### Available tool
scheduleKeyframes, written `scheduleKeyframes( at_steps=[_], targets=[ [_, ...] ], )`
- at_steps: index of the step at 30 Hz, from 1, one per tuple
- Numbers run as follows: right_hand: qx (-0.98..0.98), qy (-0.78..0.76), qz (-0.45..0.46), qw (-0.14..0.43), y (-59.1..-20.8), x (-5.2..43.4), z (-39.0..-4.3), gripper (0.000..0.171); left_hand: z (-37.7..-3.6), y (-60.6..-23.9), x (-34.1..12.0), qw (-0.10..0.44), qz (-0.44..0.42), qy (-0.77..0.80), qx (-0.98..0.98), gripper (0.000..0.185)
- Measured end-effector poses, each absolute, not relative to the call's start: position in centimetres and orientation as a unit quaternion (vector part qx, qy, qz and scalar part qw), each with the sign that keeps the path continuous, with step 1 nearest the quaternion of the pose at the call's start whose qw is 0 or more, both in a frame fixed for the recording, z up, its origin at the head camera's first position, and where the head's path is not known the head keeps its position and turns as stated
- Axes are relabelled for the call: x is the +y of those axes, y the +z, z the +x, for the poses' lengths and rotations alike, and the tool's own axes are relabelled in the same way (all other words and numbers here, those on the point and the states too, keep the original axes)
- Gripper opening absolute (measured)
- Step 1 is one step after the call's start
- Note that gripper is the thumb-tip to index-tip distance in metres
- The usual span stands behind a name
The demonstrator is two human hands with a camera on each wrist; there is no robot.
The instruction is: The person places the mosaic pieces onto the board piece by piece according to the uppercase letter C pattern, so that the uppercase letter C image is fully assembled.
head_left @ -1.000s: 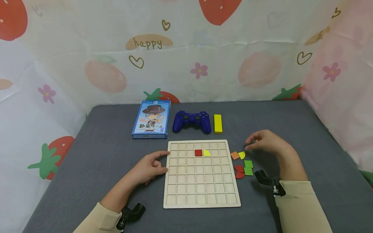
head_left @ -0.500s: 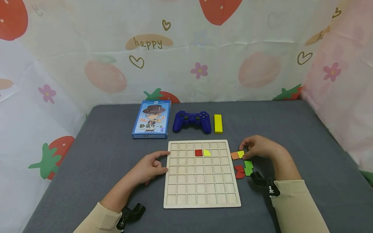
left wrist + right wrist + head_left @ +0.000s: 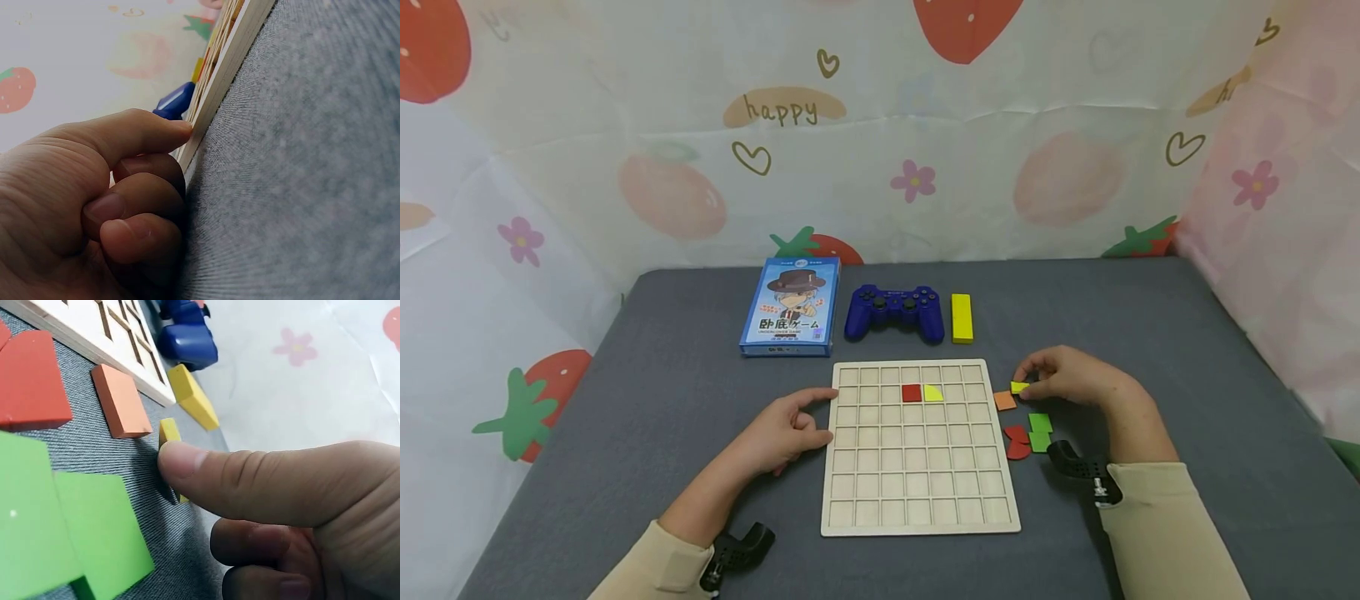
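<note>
The right hand (image 3: 1071, 379) pinches a small yellow quarter-round piece (image 3: 1019, 387) between thumb and curled fingers, just off the right edge of the wooden grid board (image 3: 917, 508); the right wrist view shows the thumb (image 3: 206, 469) pressed against that yellow piece (image 3: 167, 432), which stands on edge on the gray tabletop (image 3: 1187, 333), though whether it is lifted clear of the cloth cannot be told. Just beside it lies an orange square tile (image 3: 1004, 401), and nearer the person sit two green square tiles (image 3: 1040, 432) and two red rounded pieces (image 3: 1017, 442), all loose on the cloth to the right of the board. The left hand (image 3: 786, 429) rests on the table at the board's left edge, its index finger (image 3: 144, 128) stretched out and touching the board's rim while the other fingers are curled under against the cloth, holding nothing. In the board's second row from the far side, a red square tile (image 3: 912, 393) and a yellow quarter-round tile (image 3: 932, 393) sit in neighbouring cells. Beyond the board stand a blue card game box (image 3: 790, 307), a blue game controller (image 3: 893, 313) and a yellow rectangular block (image 3: 961, 317), side by side along the far part of the table. A cloth backdrop printed with strawberries (image 3: 880, 125) encloses the table.
</note>
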State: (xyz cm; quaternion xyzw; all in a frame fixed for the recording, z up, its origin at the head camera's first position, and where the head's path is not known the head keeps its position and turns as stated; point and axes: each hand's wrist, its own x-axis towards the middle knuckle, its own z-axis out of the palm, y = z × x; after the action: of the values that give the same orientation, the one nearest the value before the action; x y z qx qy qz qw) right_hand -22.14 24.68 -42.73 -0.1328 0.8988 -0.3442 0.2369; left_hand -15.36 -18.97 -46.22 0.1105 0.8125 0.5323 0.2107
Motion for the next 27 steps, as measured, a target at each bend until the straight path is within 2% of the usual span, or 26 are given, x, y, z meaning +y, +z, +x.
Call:
scheduleKeyframes(
  at_steps=[17,23,27],
  targets=[
    [0.941,-0.263,-0.135,0.165,-42.7,22.5,-22.1,0.026,-15.4,-46.4,-19.0,0.211,0.107,0.529,0.815,0.064],
    [0.950,-0.245,-0.085,0.172,-42.6,22.1,-21.9,0.036,-15.4,-46.3,-18.9,0.214,0.098,0.530,0.815,0.064],
    [0.952,-0.239,-0.082,0.171,-42.7,22.2,-22.0,0.031,-15.4,-46.3,-18.9,0.211,0.102,0.528,0.816,0.064]
  ],
)
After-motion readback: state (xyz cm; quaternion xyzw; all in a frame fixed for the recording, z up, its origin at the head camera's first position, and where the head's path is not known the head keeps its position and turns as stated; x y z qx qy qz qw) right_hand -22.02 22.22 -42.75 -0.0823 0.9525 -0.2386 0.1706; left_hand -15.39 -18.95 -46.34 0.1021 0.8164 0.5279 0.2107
